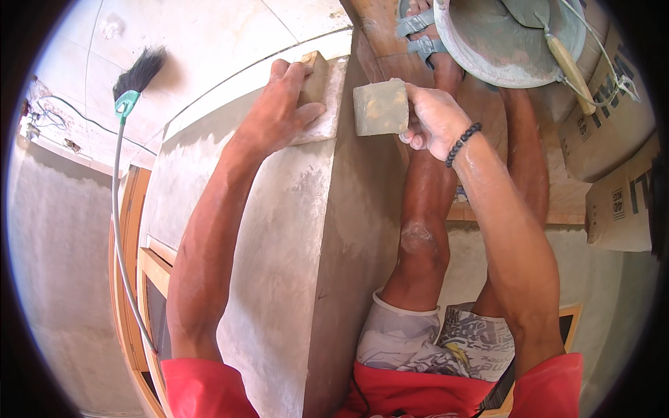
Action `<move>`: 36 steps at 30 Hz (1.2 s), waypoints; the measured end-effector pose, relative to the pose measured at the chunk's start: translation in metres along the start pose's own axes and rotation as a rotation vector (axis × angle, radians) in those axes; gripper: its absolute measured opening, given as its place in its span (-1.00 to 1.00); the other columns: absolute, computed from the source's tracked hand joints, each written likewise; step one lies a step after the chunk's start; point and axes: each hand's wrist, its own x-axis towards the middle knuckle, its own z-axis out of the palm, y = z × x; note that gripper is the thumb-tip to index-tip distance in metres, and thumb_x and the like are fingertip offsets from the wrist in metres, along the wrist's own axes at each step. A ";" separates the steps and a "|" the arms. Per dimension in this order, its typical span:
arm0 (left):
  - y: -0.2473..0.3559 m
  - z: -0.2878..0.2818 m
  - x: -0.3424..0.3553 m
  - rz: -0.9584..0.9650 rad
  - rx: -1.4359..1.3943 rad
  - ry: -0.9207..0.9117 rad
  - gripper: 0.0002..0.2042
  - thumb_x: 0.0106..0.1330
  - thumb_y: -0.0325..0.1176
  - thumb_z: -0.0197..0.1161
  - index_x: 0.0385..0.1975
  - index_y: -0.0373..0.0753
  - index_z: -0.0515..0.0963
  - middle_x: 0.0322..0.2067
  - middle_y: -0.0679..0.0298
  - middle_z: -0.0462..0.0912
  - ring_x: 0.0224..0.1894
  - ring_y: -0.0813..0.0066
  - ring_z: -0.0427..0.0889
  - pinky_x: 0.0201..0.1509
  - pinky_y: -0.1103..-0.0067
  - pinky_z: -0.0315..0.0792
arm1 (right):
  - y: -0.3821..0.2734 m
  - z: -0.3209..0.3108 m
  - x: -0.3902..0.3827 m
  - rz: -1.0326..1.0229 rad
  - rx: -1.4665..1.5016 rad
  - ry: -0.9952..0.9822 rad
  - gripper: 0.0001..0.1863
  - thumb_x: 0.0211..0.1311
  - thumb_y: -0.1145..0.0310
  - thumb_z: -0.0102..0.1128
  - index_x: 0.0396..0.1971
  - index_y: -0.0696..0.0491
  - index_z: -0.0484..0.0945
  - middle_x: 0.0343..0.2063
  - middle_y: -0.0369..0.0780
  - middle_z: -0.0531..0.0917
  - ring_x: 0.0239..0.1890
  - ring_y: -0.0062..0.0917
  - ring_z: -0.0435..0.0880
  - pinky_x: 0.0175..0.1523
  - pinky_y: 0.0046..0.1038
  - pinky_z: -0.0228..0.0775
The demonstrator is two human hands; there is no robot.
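Observation:
My left hand [282,104] is closed around the wooden block handle [317,75] of a float. The float's pale, worn board [324,127] lies against the grey plastered surface [279,230], close to its corner edge. My right hand [439,118], with a dark beaded bracelet at the wrist, grips a flat, squarish grey scraper [380,109] by its right side. Yellowish-brown smears mark the scraper's face. It is held just right of the corner, apart from the float; whether it touches the plaster I cannot tell.
A mortar-stained bucket [474,49] at the upper right holds a trowel with a wooden handle [570,73]. Paper sacks [610,118] stand at the right. A broom with black bristles [143,70] leans at the left, near wooden frames [132,209]. My legs are beside the plastered corner.

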 end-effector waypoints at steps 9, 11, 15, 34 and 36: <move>-0.002 0.000 0.000 -0.011 -0.010 -0.001 -0.50 0.20 -0.39 0.29 0.11 -0.37 0.31 -0.06 0.01 0.33 -0.05 0.12 0.45 0.09 0.36 0.36 | -0.004 0.049 -0.017 -0.069 -0.096 0.202 -0.74 0.24 0.18 0.13 -0.37 0.09 0.57 -0.69 -0.34 0.44 -0.75 -0.66 0.38 -0.72 -0.63 0.10; -0.002 0.000 0.001 0.007 0.001 -0.003 -0.48 0.19 -0.39 0.28 0.12 -0.41 0.29 -0.03 -0.05 0.30 -0.08 0.00 0.49 0.08 0.29 0.40 | -0.004 0.061 -0.027 -0.114 -0.104 0.219 -0.74 0.23 0.21 0.16 -0.28 0.11 0.59 -0.66 -0.34 0.45 -0.74 -0.67 0.38 -0.71 -0.62 0.11; -0.012 0.004 0.004 0.098 0.046 0.007 -0.48 0.19 -0.41 0.27 0.13 -0.43 0.27 -0.01 -0.09 0.29 -0.08 -0.06 0.51 0.09 0.27 0.43 | -0.006 0.074 -0.050 -0.289 -0.228 0.127 -0.72 0.16 0.25 0.16 -0.31 0.20 0.59 -0.69 -0.30 0.45 -0.76 -0.64 0.40 -0.72 -0.58 0.19; -0.002 0.002 0.002 0.033 -0.022 0.018 -0.51 0.20 -0.42 0.31 0.10 -0.38 0.32 -0.04 0.00 0.34 -0.03 0.07 0.45 0.10 0.34 0.39 | -0.004 -0.013 0.049 -0.399 -0.412 0.102 -0.49 0.12 0.35 0.23 0.10 0.21 0.50 -0.19 -0.10 0.63 -0.28 -0.46 0.66 -0.31 -0.37 0.69; -0.001 0.002 0.002 0.033 0.002 0.025 -0.51 0.20 -0.41 0.31 0.11 -0.38 0.32 -0.05 0.00 0.34 -0.03 0.08 0.46 0.09 0.34 0.39 | 0.004 -0.004 0.052 -0.475 -0.410 0.150 -0.52 0.10 0.33 0.22 0.04 0.23 0.55 -0.26 -0.10 0.67 -0.38 -0.48 0.69 -0.37 -0.44 0.65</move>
